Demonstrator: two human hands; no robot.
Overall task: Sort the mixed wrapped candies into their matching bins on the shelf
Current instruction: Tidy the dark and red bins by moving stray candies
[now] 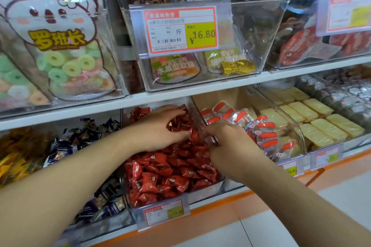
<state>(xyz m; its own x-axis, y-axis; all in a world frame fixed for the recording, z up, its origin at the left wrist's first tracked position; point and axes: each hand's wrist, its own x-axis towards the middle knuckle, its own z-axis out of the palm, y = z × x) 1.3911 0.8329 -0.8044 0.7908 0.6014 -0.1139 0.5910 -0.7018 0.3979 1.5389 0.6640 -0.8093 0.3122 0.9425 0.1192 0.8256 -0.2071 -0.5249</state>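
A clear bin on the lower shelf is heaped with red wrapped candies. My left hand reaches into its back part, fingers curled round a few red candies. My right hand is at the bin's right wall, fingers bent down among the red candies; what it pinches is hidden. Right of it a bin holds clear packets with red-orange labels. To the left is a bin of dark blue and white wrapped candies. A gold fish-shaped candy lies in the upper middle bin.
Upper shelf: a bin with a bag of ring gummies, a clear bin with a 16.80 price tag, a bin of red packets. Lower right: yellow biscuit packs. Gold-wrapped sweets far left. Orange shelf edge and tiled floor below.
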